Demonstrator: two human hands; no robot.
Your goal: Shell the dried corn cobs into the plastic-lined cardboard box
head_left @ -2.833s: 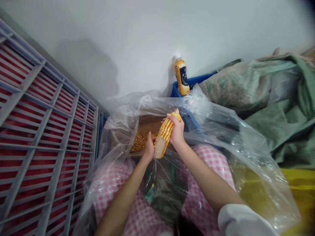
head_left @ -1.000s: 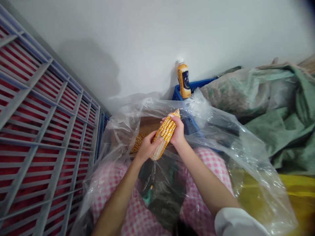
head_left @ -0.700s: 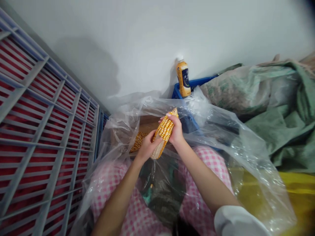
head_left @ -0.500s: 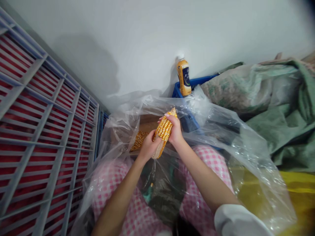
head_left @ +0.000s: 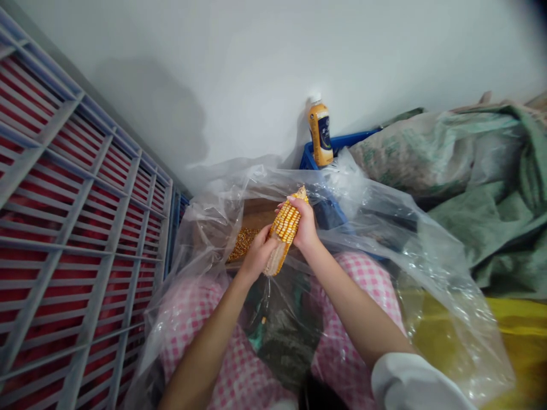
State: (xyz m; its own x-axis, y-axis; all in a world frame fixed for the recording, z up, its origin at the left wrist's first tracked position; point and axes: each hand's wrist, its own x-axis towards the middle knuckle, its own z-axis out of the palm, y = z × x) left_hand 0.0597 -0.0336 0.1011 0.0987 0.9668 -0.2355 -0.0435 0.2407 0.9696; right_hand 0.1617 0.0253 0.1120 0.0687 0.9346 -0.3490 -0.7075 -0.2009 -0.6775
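A corn cob is held tilted between both my hands, its pointed end up and away from me. Yellow kernels cover most of it, while the near lower part shows bare pale cob. My left hand grips the lower left side, its thumb against the bare stretch. Around the upper right side wraps my right hand, thumb on top near the tip. Below the hands spreads a clear plastic bag, draped over my knees. Loose corn kernels lie in a heap at the left, beyond my left hand.
Slatted plastic crates with red contents stand at the left. A bottle with a yellow body rests at a blue crate against the wall. Green and whitish sacks are heaped on the right, with yellow material below them.
Almost nothing differs. Both hands keep hold of the corn cob in the same place, with only a very slight shift of the left thumb along the bare part.
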